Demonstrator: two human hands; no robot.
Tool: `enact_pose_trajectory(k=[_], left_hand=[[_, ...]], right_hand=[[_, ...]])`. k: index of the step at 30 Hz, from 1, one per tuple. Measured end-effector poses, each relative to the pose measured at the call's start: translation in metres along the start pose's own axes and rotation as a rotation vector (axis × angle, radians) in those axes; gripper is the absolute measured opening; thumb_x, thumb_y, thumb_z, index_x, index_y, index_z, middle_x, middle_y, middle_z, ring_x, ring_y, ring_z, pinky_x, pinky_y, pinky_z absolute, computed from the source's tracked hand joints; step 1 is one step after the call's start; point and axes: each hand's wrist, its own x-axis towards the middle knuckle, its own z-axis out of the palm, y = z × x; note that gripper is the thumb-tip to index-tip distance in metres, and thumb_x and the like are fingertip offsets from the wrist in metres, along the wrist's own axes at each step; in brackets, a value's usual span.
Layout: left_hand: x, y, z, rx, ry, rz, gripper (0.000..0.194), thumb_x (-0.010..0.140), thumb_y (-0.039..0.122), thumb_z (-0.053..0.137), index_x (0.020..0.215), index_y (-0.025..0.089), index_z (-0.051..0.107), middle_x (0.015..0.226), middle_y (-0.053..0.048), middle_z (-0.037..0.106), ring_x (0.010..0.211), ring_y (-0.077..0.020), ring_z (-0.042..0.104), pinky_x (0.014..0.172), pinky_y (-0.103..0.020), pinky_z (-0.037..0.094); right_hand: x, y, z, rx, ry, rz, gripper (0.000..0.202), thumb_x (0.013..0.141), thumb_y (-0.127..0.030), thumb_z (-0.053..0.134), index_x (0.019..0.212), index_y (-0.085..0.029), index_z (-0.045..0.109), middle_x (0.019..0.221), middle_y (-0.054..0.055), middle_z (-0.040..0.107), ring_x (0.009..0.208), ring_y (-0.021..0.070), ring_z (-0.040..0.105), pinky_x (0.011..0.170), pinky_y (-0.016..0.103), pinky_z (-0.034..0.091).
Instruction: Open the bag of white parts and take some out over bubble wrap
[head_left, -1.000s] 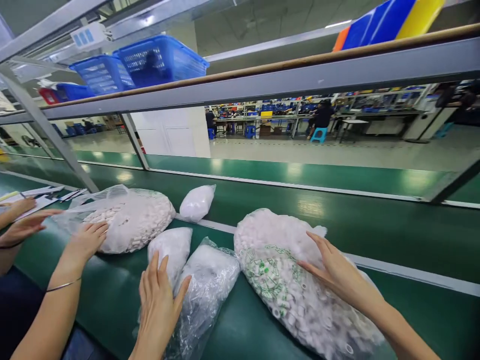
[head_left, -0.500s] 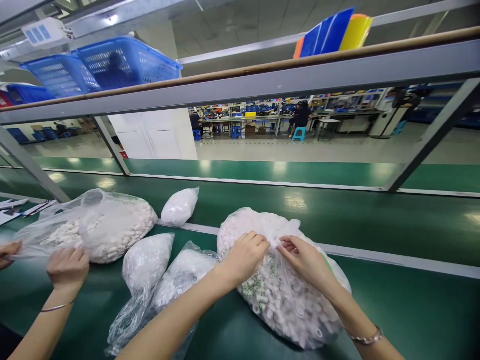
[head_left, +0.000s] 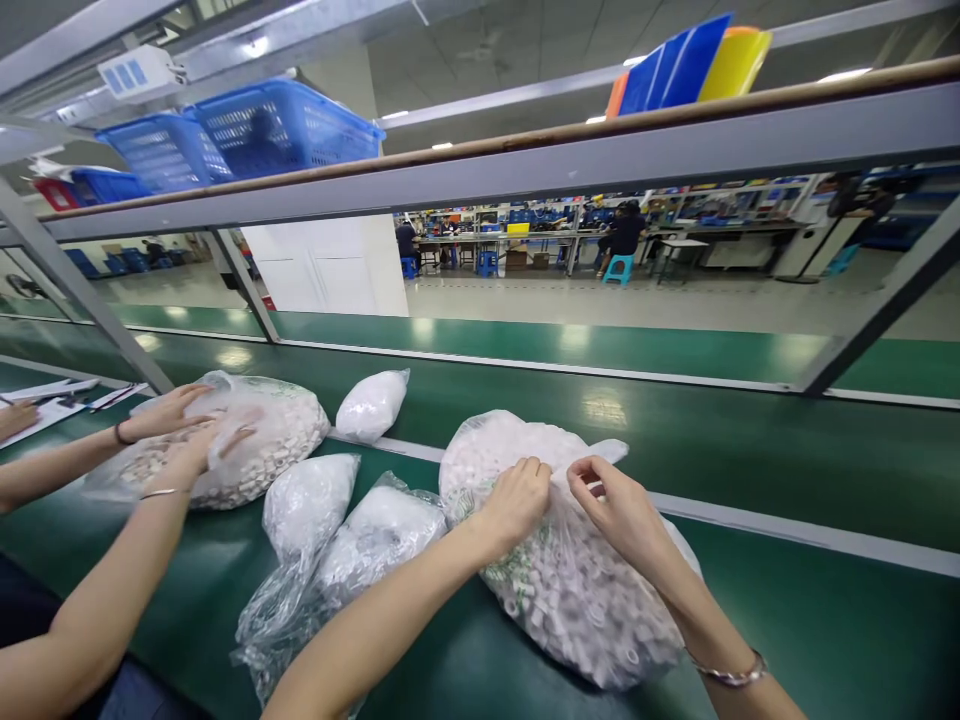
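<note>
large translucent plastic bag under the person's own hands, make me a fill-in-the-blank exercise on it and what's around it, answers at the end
The person's left hand touches a large translucent plastic bag of small white pieces, printed in ____.
A silver-coloured metal bracelet circles the person's own ____ wrist.
A co-worker's hand is at another large translucent bag, to the person's ____.
The perforated plastic baskets on the long overhead shelf are ____.

green; right; left; blue

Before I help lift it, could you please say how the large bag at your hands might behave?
The large bag would probably sag, since it wrinkles around small white pieces. It may feel fairly heavy, being well filled. Lying slumped, it seems unlikely to roll.
</note>
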Motion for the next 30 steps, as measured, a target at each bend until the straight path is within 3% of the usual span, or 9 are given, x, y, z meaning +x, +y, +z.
enact_pose_trajectory(k=[4, 8, 13, 19, 23, 26, 30], left_hand=[[0.002, -0.004, -0.01, -0.023, 0.026, 0.046, 0.01, 0.092, 0.018, 0.046, 0.102, 0.017, 0.05, 0.101, -0.007, 0.059, 0.097, -0.0225, 0.055, 0.08, -0.035, 0.049], [0.001, -0.006, -0.016, -0.02, 0.025, 0.078, 0.011, 0.092, 0.02, 0.048, 0.102, 0.017, 0.051, 0.098, -0.006, 0.06, 0.097, -0.0225, 0.055, 0.082, -0.035, 0.049], [0.002, -0.002, -0.008, 0.048, 0.005, 0.024, 0.019, 0.092, 0.024, 0.051, 0.105, 0.011, 0.054, 0.102, -0.011, 0.059, 0.097, -0.0246, 0.056, 0.077, -0.036, 0.052], [0.011, 0.004, -0.002, 0.144, -0.025, 0.054, 0.019, 0.091, 0.014, 0.044, 0.103, 0.006, 0.058, 0.099, -0.012, 0.057, 0.093, -0.0232, 0.055, 0.067, -0.032, 0.051], [0.012, 0.004, -0.004, 0.19, 0.014, 0.119, 0.022, 0.09, 0.009, 0.042, 0.105, 0.004, 0.056, 0.101, -0.015, 0.054, 0.096, -0.0244, 0.053, 0.062, -0.03, 0.049], [0.008, 0.002, -0.011, 0.135, 0.106, 0.08, 0.023, 0.092, 0.019, 0.04, 0.104, 0.006, 0.055, 0.101, -0.014, 0.054, 0.097, -0.025, 0.053, 0.059, -0.03, 0.048], [-0.006, -0.006, -0.03, -0.173, 0.184, -0.104, 0.021, 0.086, 0.034, 0.049, 0.093, 0.015, 0.057, 0.097, -0.007, 0.058, 0.093, -0.0232, 0.055, 0.064, -0.031, 0.05]], right_hand=[[0.002, 0.008, 0.009, -0.07, -0.073, -0.005, 0.025, 0.086, -0.045, 0.054, 0.102, -0.025, 0.056, 0.096, 0.005, 0.069, 0.084, 0.0245, 0.067, 0.07, 0.035, 0.051], [0.006, 0.011, 0.023, -0.065, -0.116, -0.029, 0.019, 0.087, -0.038, 0.047, 0.093, -0.023, 0.054, 0.086, 0.005, 0.068, 0.079, 0.0232, 0.067, 0.068, 0.034, 0.05], [0.014, 0.015, 0.028, -0.022, -0.129, -0.07, 0.021, 0.084, -0.042, 0.043, 0.087, -0.023, 0.052, 0.079, 0.007, 0.068, 0.072, 0.0245, 0.067, 0.064, 0.036, 0.051], [0.026, 0.037, 0.032, 0.011, -0.172, -0.05, 0.033, 0.079, -0.052, 0.048, 0.089, -0.022, 0.056, 0.081, 0.008, 0.071, 0.072, 0.026, 0.068, 0.062, 0.035, 0.051], [0.033, 0.032, 0.034, 0.009, -0.156, -0.043, 0.035, 0.075, -0.055, 0.05, 0.088, -0.023, 0.056, 0.078, 0.008, 0.07, 0.067, 0.026, 0.067, 0.058, 0.035, 0.051], [0.041, 0.031, 0.029, -0.001, -0.138, -0.045, 0.031, 0.074, -0.053, 0.05, 0.085, -0.025, 0.056, 0.08, 0.008, 0.071, 0.073, 0.0283, 0.069, 0.062, 0.037, 0.052], [0.054, 0.068, 0.006, -0.136, 0.023, 0.018, 0.019, 0.076, -0.044, 0.046, 0.078, -0.028, 0.055, 0.075, 0.012, 0.071, 0.062, 0.0302, 0.068, 0.056, 0.041, 0.05]])
